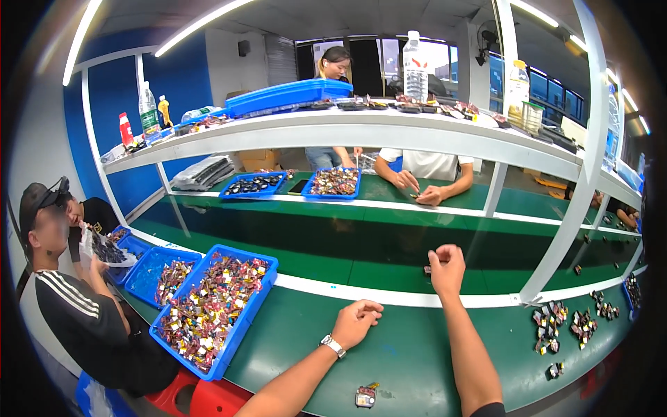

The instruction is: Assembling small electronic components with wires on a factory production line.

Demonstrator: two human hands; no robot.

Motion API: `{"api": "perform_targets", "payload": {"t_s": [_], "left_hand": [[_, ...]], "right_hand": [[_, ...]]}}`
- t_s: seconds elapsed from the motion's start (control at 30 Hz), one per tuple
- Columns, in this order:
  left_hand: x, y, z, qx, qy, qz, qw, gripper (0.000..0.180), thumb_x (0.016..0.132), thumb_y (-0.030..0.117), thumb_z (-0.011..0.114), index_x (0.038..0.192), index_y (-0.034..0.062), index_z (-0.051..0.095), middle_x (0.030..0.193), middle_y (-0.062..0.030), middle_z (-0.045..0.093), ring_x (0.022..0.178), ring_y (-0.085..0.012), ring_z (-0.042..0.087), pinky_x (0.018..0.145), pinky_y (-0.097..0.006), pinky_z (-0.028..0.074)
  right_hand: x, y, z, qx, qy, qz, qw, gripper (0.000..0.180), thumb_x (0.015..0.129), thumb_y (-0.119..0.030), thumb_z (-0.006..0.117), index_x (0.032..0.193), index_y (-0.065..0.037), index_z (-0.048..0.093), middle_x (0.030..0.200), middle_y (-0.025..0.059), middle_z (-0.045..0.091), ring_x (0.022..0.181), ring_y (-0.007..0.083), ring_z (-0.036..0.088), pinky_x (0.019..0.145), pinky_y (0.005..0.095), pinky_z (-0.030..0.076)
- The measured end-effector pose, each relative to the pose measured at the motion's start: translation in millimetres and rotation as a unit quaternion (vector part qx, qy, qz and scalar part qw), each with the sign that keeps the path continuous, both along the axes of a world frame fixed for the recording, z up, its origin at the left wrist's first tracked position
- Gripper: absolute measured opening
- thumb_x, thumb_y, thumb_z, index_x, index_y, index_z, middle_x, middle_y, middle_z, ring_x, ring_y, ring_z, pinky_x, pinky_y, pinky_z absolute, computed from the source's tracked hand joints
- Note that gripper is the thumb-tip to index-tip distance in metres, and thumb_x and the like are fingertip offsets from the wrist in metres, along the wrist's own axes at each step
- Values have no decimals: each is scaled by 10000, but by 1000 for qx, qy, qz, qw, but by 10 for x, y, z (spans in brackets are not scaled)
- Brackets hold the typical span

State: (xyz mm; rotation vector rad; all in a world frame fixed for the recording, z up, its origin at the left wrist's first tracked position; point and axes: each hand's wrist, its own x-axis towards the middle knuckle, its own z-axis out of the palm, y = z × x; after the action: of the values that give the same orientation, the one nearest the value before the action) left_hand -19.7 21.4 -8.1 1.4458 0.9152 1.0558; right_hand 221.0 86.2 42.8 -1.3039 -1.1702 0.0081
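The green worktop (299, 326) carries, at its left end, a large blue tray (242, 322) heaped with small parts; the blue tray beside it (144, 274) is partly filled. The left hand (356, 324) hangs, grip loosely apart. Whether the right hand's (448, 270) grip is closed I cannot tell; a dark part (427, 270) shows just beside it, beyond the far edge.

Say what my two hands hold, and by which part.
Nothing shows in the left hand. A small dark piece shows beside the right hand; whether it is held, I cannot tell.
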Motion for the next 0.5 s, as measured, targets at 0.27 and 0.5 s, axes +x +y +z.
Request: {"api": "perform_targets", "payload": {"t_s": [0.27, 0.5], "left_hand": [[53, -50, -71, 33, 40, -14, 999, 167, 925, 52, 578, 1050, -14, 668, 1023, -86, 717, 926, -136, 686, 815, -276, 550], [-32, -123, 97, 39, 98, -4, 994, 156, 917, 15, 574, 1036, -22, 668, 1039, -96, 711, 981, -145, 672, 896, -284, 529]], "right_hand": [[-1060, -2442, 1803, 326, 252, 660, 629, 333, 800, 63, 668, 805, -132, 398, 893, 24, 433, 658, 172, 533, 665, 335, 424], [-1066, -2885, 1723, 363, 354, 608, 611, 265, 880, 26, 622, 800, -117, 413, 914, 64, 524, 648, 192, 622, 658, 364, 470]]}}
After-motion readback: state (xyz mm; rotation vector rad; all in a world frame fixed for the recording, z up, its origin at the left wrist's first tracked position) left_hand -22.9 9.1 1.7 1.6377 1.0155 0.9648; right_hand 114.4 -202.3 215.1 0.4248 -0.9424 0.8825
